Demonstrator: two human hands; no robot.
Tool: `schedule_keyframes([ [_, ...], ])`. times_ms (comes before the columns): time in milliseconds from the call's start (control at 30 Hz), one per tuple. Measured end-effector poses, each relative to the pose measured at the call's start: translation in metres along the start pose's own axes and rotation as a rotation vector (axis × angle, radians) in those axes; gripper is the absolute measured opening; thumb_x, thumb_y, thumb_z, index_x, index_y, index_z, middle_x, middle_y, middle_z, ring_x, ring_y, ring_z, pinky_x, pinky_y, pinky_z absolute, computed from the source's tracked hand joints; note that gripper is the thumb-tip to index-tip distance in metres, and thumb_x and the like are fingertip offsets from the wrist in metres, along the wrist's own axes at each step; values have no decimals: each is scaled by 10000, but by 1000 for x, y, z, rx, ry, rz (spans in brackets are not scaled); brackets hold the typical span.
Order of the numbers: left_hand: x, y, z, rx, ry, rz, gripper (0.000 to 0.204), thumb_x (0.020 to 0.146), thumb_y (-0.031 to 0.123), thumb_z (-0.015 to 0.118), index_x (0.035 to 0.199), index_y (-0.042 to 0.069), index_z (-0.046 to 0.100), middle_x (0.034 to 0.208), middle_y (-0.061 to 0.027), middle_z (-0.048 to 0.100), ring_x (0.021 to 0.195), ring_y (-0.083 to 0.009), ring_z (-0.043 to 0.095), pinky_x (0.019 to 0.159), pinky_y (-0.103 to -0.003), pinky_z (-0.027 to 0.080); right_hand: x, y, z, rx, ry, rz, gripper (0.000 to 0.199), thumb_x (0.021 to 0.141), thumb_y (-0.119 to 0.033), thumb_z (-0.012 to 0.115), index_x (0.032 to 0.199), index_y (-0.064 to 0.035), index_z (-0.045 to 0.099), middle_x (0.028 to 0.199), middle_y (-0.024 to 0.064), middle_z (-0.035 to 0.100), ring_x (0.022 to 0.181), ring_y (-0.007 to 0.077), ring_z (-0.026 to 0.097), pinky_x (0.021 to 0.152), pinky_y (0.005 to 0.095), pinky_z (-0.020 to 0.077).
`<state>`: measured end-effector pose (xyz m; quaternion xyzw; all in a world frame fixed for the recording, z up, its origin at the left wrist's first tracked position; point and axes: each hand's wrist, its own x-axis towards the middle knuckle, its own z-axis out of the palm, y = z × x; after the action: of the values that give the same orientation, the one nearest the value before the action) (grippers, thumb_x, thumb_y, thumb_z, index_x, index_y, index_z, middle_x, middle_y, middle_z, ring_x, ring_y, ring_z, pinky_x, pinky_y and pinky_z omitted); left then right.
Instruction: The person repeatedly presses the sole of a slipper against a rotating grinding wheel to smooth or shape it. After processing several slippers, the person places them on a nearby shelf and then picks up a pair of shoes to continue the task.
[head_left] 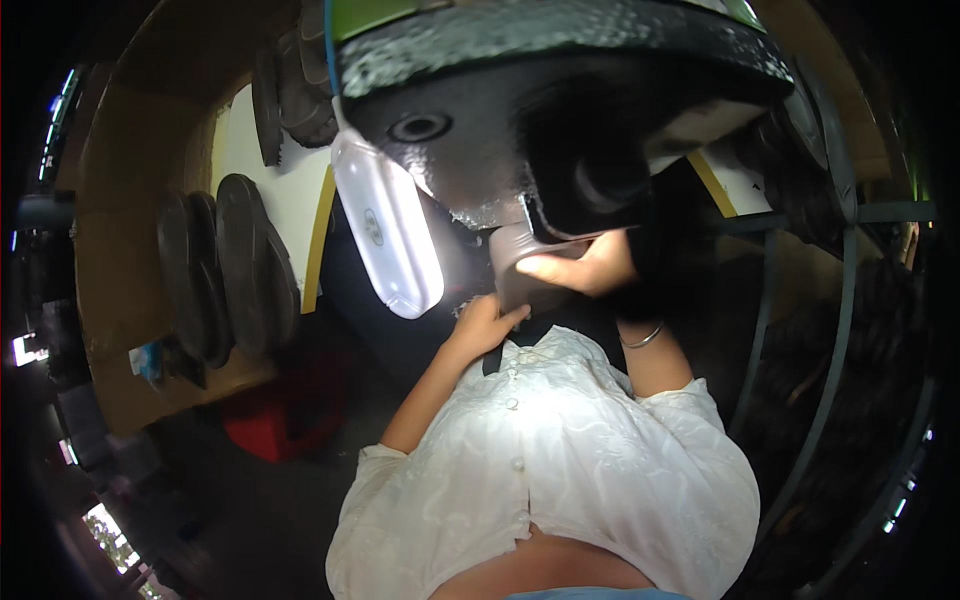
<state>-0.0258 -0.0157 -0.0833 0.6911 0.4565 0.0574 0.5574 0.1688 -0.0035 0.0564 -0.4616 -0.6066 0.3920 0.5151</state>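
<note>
A: Checking the work position first: both hands are raised to the underside of a large black curved housing [560, 90], which looks like a vehicle's mudguard or underbody panel.

B: State of the right hand [585, 268]?

A: It is closed around a grey-brown bracket-like part [515, 262] that hangs just below the housing. The thumb lies across the part's front face; the remaining fingers wrap behind it and cannot be seen.

B: And the left hand [485, 325]?

A: It sits directly beneath the same part, touching its lower edge. The fingers are curled upward; whether they grip or only support cannot be determined.

B: Lighting?

A: A white oblong work lamp [388, 235] hangs just left of the part, lit, on a blue cord.

B: Progress?

A: Judged from this view, the part is at the housing and under manual control, apparently mid-fitting or mid-removal. No fastener or tool is visible, so completion cannot be confirmed. Dark tyres [230, 270] stand stacked well to the left, untouched.
</note>
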Motion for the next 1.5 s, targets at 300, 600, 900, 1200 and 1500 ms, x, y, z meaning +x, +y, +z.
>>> schedule_keyframes([
  [300, -4, 23, -3, -717, 236, 270, 328, 930, 253, 463, 1106, -5, 563, 1059, -53, 569, 951, -109, 517, 850, -245, 395, -28, 38, -38, 654, 766, -83, 558, 666, -431, 731, 986, -35, 503, 901, 47, 579, 806, 147, 578, 747, 291, 491],
  [600, 16, 12, -12, -674, 457, 186, 298, 933, 244, 433, 760, 27, 541, 576, -24, 518, 517, -142, 505, 497, -252, 412, -38, 44, -31, 740, 621, -98, 633, 655, -516, 697, 1010, -42, 473, 861, 55, 527, 776, 158, 552, 711, 287, 488],
  [900, -5, 88, -31, -477, 195, 532, 145, 842, 106, 574, 903, -20, 610, 906, -113, 613, 810, -164, 570, 743, -275, 447, -37, 32, -22, 492, 491, -102, 580, 586, -443, 767, 909, -33, 513, 795, 76, 551, 720, 171, 566, 636, 271, 485],
  [1200, 4, 64, -8, -390, 551, 285, 130, 846, 122, 585, 783, 9, 570, 637, -36, 565, 566, -105, 525, 523, -223, 409, -41, 31, 0, 163, 362, -229, 507, 547, -279, 849, 856, -13, 548, 756, 101, 608, 729, 186, 596, 653, 264, 481],
  [1500, -2, 38, -17, -477, 363, 473, 377, 716, 182, 720, 989, 3, 531, 936, -79, 583, 870, -158, 558, 799, -278, 430, -36, 9, 20, 198, 200, 5, 530, 581, -58, 820, 991, 14, 492, 926, 112, 576, 854, 156, 578, 756, 278, 485],
])
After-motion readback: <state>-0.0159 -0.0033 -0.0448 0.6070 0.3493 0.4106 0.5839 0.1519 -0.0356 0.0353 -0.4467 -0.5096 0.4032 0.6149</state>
